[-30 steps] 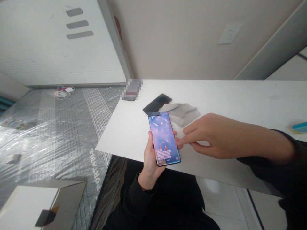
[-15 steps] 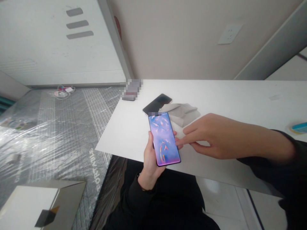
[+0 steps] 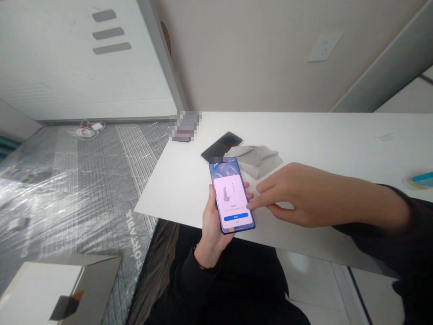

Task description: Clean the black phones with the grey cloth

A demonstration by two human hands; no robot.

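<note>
Screen changes: a pale dialog with a blue button now covers the bird wallpaper on a smartphone (image 3: pixel 232 196) cradled over the edge of a white table (image 3: pixel 338 135). The person's left hand (image 3: pixel 213 230) grips it upright and slightly tilted, thumb along the left edge, fingertips (image 3: pixel 248 184) curled round the right edge, with the phone resting in that narrow hold. The right hand (image 3: pixel 297 194), reaching in from the right, holds nothing; its fingers are loosely parted, the index extended to the phone's lower right edge, close to the blue button (image 3: pixel 236 217). Whether it touches the glass cannot be told. A firm hold with the thumb kept off the display appears best, leaving the screen clear for a light, exact fingertip press. Just beyond lies a dark second phone (image 3: pixel 221 146), beside a crumpled grey cloth (image 3: pixel 260 160). Down to the left, a plastic-wrapped mattress (image 3: pixel 84 180) fills the floor beside the table.
</note>
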